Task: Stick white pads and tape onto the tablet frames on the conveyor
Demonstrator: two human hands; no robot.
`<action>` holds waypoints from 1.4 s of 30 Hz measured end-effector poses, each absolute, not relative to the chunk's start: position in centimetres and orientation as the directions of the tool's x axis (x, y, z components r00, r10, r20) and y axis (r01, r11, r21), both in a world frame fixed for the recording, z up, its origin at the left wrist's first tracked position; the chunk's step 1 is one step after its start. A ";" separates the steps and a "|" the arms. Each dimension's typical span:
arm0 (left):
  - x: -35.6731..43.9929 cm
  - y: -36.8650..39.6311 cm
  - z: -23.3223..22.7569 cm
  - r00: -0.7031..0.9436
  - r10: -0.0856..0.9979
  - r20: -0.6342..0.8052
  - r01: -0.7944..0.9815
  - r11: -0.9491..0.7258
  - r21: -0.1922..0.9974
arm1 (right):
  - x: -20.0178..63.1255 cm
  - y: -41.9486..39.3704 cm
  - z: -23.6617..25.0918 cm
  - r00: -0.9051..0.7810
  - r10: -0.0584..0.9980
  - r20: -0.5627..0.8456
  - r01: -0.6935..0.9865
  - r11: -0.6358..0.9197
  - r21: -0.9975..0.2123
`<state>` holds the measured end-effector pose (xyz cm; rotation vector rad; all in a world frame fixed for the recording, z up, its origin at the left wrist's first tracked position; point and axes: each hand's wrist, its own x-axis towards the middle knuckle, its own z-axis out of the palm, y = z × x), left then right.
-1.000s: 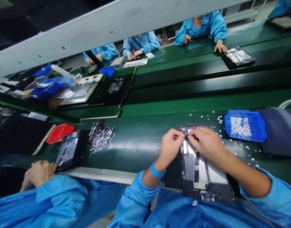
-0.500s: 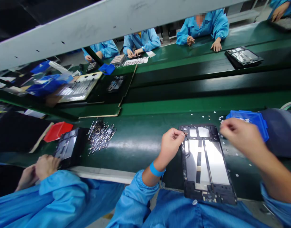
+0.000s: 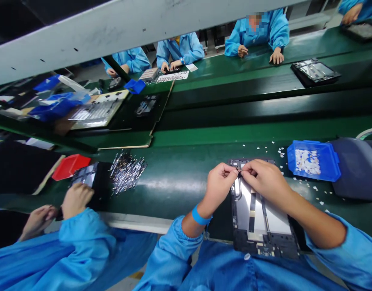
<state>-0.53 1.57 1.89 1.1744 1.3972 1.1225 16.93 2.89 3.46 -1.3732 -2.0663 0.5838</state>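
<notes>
Back from beside the blue plastic tray of small white pieces (image 3: 313, 163), the right hand (image 3: 266, 182) has returned to the far left corner of the flat black tablet back frame with silver panels (image 3: 258, 218), which lies on the green surface (image 3: 180, 182) before the person. Its fingertips are pinched together, meeting the left hand (image 3: 218, 184), also pinched shut; what they grip is too small to tell.

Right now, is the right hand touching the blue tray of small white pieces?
Apart. The head view shows the right hand over the dark device frame, with bare green belt between it and the blue tray.
</notes>
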 end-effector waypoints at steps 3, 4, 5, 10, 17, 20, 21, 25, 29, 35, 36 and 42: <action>-0.5 1.5 2.0 -0.082 0.991 -0.108 0.106 0.117 0.987 | 16.9 3.6 3.2 -0.310 0.927 0.210 0.662 0.369 -0.652; -0.4 1.5 2.1 -0.083 0.990 -0.110 0.104 0.118 0.988 | 17.0 3.7 3.1 -0.312 0.926 0.211 0.667 0.371 -0.646; -0.4 1.5 2.1 -0.084 0.990 -0.112 0.103 0.121 0.987 | 17.0 3.7 3.0 -0.310 0.926 0.214 0.674 0.373 -0.637; -0.3 1.4 2.1 -0.094 0.988 -0.121 0.087 0.129 0.988 | 16.5 3.2 2.5 -0.263 0.926 0.271 0.740 0.374 -0.559; -0.4 1.6 1.9 -0.110 0.987 -0.117 0.110 0.129 0.986 | 15.9 3.7 2.3 -0.277 0.928 0.250 0.731 0.372 -0.571; -0.6 1.7 1.8 -0.095 0.986 -0.133 0.106 0.143 0.984 | 15.8 4.4 2.7 -0.337 0.926 0.169 0.682 0.364 -0.634; -0.7 1.8 1.8 -0.089 0.986 -0.138 0.099 0.147 0.984 | 16.0 4.5 3.0 -0.349 0.924 0.155 0.668 0.361 -0.651; -1.0 2.0 1.4 -0.077 0.986 -0.148 0.076 0.153 0.985 | 20.5 4.1 4.0 -0.267 0.948 0.171 0.676 0.311 -0.668; -1.3 2.1 1.2 -0.059 0.988 -0.145 0.065 0.148 0.987 | 29.8 3.5 3.8 -0.007 0.997 0.074 0.883 0.040 -0.468; -2.9 1.8 2.5 0.038 0.999 -0.023 0.222 0.014 0.975 | 32.2 3.2 4.5 -0.024 0.998 0.065 0.950 0.043 -0.308; -3.4 1.8 2.7 0.030 0.999 0.028 0.277 -0.035 0.960 | 30.5 3.3 5.0 -0.064 0.997 0.052 0.917 0.079 -0.391; -6.3 2.4 2.6 0.221 0.910 0.351 0.636 -0.407 0.655 | 19.2 6.6 6.8 -0.251 0.949 -0.192 0.822 0.104 -0.561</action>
